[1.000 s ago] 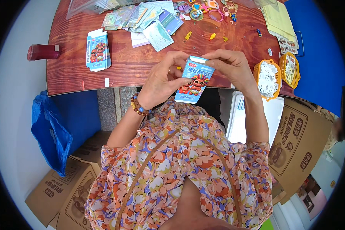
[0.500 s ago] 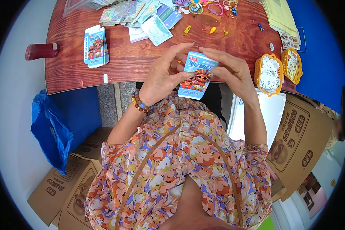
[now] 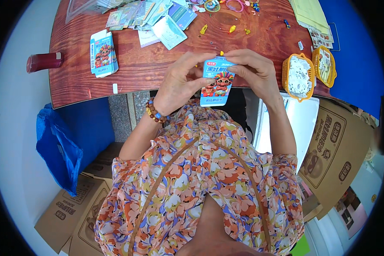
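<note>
Box (image 3: 218, 85) straighter, long axis toward table (image 3: 264, 40)

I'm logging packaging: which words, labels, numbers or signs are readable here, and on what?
I won't copy wording, only say where print stands:
Held box: white print on red, dark blue title, blue line near the bottom.
Table box: matching design.
Right carton: dark lettering, turned sideways.
Left carton: dark lettering, partly too small to read.
Cards: any print is too small.

Bright, soft light; strong fisheye bending, black corners.
</note>
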### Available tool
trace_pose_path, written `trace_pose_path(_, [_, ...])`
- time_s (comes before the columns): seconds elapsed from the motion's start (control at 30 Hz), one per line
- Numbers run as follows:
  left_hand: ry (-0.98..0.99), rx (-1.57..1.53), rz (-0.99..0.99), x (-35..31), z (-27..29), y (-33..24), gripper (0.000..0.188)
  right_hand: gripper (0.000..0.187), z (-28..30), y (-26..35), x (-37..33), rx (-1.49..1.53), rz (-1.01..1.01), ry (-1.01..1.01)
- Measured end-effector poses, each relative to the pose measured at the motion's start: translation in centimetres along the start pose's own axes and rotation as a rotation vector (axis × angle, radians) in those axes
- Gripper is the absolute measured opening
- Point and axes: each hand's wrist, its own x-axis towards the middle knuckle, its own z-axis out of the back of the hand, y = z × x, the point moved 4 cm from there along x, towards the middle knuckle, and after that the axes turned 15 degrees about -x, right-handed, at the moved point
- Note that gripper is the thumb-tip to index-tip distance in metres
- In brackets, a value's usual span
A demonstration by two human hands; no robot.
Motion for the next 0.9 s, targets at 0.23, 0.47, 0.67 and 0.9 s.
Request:
trace_pose_path(0.23, [0.002, -0.093, 0.058, 0.7, 0.8, 1.0, 0.050, 0.022, -0.3, 0.1, 0.2, 0.074, -0.086, 0.058])
trace_pose_path(0.47, [-0.097, -0.596, 0.127, 2.4, 2.1, -0.3, 0.059, 0.021, -0.8, -3.4, -0.3, 0.656, -0.621, -0.188])
trace_pose_path(0.67, [-0.177, 0.195, -0.183, 1.9, 0.5, 1.9, 0.109, 0.026, -6.4, -4.6, -0.2, 1.163, -0.674, -0.257])
trace_pose_path(0.9, [-0.347, -0.141, -0.280, 1.3, 2.1, 1.5, 0.090, 0.023, -8.5, -2.2, 2.9, 0.969, -0.615, 0.190])
